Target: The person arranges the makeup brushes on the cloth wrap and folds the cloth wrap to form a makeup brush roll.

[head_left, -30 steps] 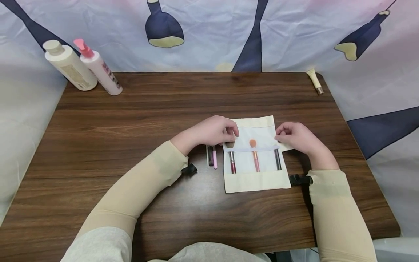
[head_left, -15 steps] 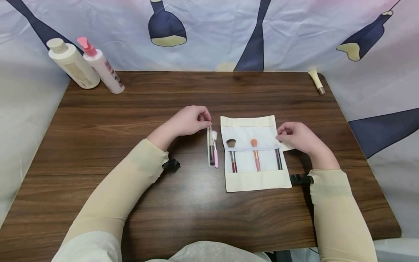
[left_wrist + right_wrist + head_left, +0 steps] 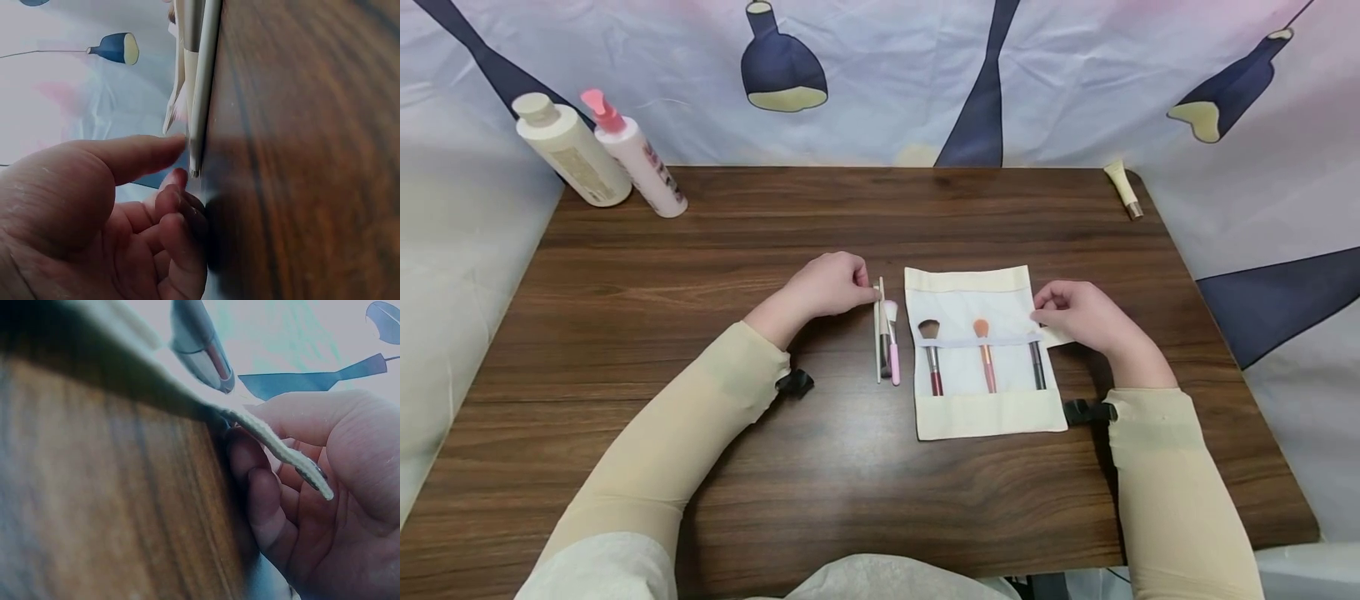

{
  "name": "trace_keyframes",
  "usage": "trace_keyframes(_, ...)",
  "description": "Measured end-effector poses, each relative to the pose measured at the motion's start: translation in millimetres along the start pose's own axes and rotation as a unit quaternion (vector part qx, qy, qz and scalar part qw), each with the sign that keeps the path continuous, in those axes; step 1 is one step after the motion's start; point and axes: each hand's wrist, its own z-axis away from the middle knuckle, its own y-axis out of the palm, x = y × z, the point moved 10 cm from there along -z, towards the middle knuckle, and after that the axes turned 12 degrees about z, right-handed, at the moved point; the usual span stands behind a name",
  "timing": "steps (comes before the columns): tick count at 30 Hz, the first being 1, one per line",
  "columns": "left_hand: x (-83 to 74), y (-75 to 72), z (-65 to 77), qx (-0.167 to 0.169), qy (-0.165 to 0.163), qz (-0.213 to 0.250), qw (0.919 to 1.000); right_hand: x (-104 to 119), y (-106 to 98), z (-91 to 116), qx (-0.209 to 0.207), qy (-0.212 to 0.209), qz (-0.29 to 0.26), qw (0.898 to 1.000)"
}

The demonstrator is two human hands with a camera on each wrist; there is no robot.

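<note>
A cream fabric brush roll (image 3: pixel 988 417) lies spread out, with makeup brushes under its elastic strap: a dark red-handled one (image 3: pixel 934 371), an orange-tipped one (image 3: pixel 986 357) and a black-handled one (image 3: pixel 1037 365) at the right edge. My right hand (image 3: pixel 1078 312) pinches the roll's right edge; the right wrist view shows the fabric (image 3: pixel 269 439) between thumb and fingers. Left of the roll lie a few loose brushes (image 3: pixel 892 346). My left hand (image 3: pixel 827 287) is at their far ends, its thumb beside a pale handle (image 3: pixel 201 87); a gap shows between thumb and fingers.
Two bottles, one white (image 3: pixel 574 152) and one with a pink pump (image 3: pixel 638 167), stand at the back left of the brown table (image 3: pixel 700 250). A small cream tube (image 3: pixel 1123 190) is at the back right corner. Printed fabric (image 3: pixel 880 75) hangs behind.
My left hand has left the brush roll's upper left and moved left to the loose brushes, then slightly down along their ends. My right hand stays at the roll's right edge.
</note>
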Motion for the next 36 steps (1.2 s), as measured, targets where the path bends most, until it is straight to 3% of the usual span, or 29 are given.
trace_keyframes(13,5.8,-7.2,11.2,-0.009,-0.020,-0.032,0.9993,8.9,2.3,-3.5,0.004,-0.007,0.003,1.000)
trace_keyframes(21,-4.2,0.7,13.3,0.033,-0.021,-0.092,0.9950,-0.8,3.1,3.8,0.012,0.009,0.013,1.000)
trace_keyframes(28,-7.1,0.5,19.5,0.043,-0.033,-0.126,0.9905,0.0,1.3,4.8,0.008,0.005,0.014,1.000)
trace_keyframes(36,-11.9,6.1,25.2,0.057,-0.022,-0.163,0.9848,4.1,2.5,3.9,0.015,0.003,0.014,1.000)
